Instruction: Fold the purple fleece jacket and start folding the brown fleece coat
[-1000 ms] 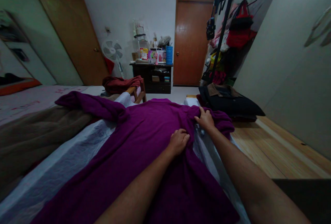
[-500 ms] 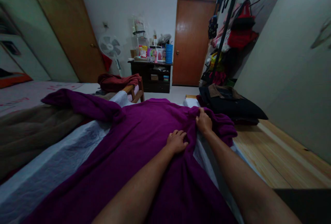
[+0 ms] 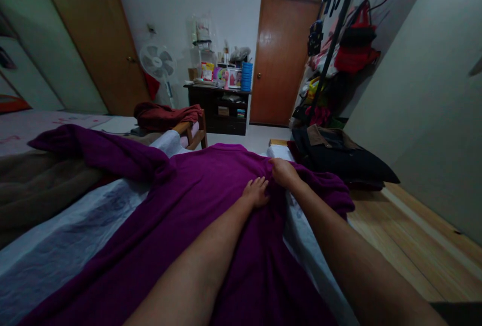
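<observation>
Purple garment [image 3: 211, 180] lies spread in front of me on whitish sheeting [image 3: 94, 218], neckline at the far end, lower part running out of view below my arms. Change over the last second: my right hand [image 3: 285, 173] has shifted inward along the shoulder, from near the sleeve top to closer to the neckline, and its fingers now look pinched on a bit of cloth there. My left hand [image 3: 256, 193] has crept slightly up; it rests palm down on the garment just beside the right, fingers lightly spread, gripping nothing I can see. My read: shoulder cloth is being gathered toward the body of the garment, which the left steadies; the near sleeve [image 3: 333, 190] sits bunched out to my right, so that side isn't tucked in yet. The other sleeve [image 3: 101, 152] trails left over a brown blanket [image 3: 41, 178]. Text check: nothing legible. The fan [image 3: 160, 61] hub may carry a mark, too small; yellow-and-red packet [image 3: 207, 71] on the dark cabinet [image 3: 196, 102], print unreadable; pink marks on the pale bedspread [image 3: 75, 119] can't be made out. No brand or label visible on the garment.
</observation>
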A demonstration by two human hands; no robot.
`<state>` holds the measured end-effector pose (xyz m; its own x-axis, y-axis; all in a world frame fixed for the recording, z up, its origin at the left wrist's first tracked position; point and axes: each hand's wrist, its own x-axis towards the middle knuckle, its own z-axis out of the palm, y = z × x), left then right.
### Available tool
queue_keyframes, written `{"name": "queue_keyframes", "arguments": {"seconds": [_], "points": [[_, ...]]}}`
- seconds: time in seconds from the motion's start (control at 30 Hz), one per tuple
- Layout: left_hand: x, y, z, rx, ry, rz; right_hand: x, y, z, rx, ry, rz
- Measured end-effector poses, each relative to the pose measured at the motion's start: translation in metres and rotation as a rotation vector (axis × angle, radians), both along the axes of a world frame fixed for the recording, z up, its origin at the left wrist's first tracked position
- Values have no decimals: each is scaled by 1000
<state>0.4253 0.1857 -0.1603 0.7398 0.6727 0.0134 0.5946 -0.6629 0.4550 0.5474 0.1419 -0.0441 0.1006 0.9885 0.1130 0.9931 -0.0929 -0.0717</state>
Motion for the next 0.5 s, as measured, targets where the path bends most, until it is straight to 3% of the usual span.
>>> {"name": "queue_keyframes", "arguments": {"seconds": [0.07,0.17,0.37,0.5], "points": [[-3,-1,-7,27,-52,4,-3,8,-13,-97,-73,42],[-6,-3,-14,31,-120,101,-1,22,-24,-217,-136,-65],[-4,-3,-16,23,-120,105,12,73,-27,-122,-130,-182],[-4,-3,-17,13,-125,111,20,98,-42,-123,-92,-203]]}}
